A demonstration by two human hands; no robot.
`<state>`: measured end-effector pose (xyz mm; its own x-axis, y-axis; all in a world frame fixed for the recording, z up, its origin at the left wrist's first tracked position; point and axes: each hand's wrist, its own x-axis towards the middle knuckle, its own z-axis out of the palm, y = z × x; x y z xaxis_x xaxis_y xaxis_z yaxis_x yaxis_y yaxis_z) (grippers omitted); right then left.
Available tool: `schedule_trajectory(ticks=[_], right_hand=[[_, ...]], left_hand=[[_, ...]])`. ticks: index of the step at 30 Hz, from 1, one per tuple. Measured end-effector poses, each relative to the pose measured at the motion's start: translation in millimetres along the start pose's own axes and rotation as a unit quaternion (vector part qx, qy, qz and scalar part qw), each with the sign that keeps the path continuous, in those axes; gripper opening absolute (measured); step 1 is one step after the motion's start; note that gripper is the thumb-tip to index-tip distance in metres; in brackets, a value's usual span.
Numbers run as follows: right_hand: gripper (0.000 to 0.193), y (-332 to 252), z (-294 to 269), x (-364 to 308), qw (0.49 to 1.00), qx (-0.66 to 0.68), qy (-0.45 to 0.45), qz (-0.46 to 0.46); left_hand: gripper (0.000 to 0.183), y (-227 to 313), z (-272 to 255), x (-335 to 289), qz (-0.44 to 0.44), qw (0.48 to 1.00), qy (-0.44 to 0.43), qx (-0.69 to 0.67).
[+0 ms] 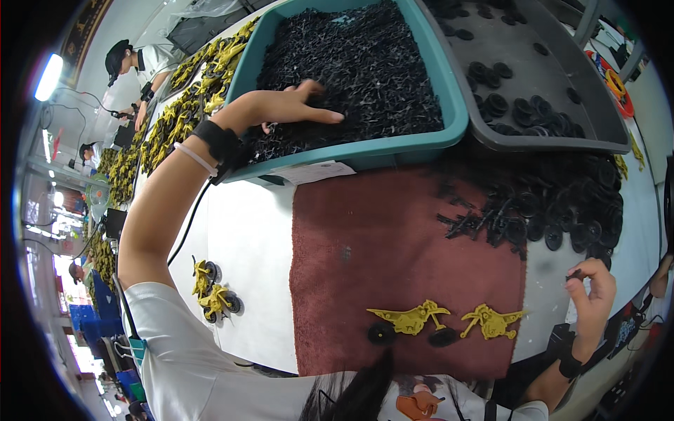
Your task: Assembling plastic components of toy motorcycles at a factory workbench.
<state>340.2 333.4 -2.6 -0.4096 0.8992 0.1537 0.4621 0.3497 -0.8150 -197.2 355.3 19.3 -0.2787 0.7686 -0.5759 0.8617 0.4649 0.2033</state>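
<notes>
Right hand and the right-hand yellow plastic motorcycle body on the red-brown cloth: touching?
Apart. The head view shows the right hand well to the right of the yellow plastic motorcycle body, with white tabletop between.

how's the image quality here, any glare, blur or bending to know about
Head view: the lamp at upper left is washed out white; the left hand's fingertips look slightly smeared; the black pieces in the teal tub merge into a dark mass; the white table curves toward the right rim; black surrounds the corners.
</notes>
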Motion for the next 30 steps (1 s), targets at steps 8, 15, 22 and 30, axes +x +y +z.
schedule_trajectory(ticks=[8,15,22,30], right_hand=[[0.02,10.6,-2.2,10.9,0.999,0.045,0.019,0.011],[0.019,11.1,0.9,15.1,1.0,0.018,0.003,0.011],[0.021,6.8,-3.0,10.7,0.999,0.04,0.032,0.006],[0.02,6.9,-4.6,6.6,0.999,0.027,0.036,-0.007]], left_hand=[[0.123,33.7,15.2,18.6,0.119,0.989,0.04,0.084],[0.109,38.1,19.8,3.9,0.115,0.991,-0.013,0.062],[0.116,52.7,26.6,14.2,0.174,0.974,0.038,0.143],[0.107,48.8,26.5,18.9,0.209,0.967,0.045,0.138]])
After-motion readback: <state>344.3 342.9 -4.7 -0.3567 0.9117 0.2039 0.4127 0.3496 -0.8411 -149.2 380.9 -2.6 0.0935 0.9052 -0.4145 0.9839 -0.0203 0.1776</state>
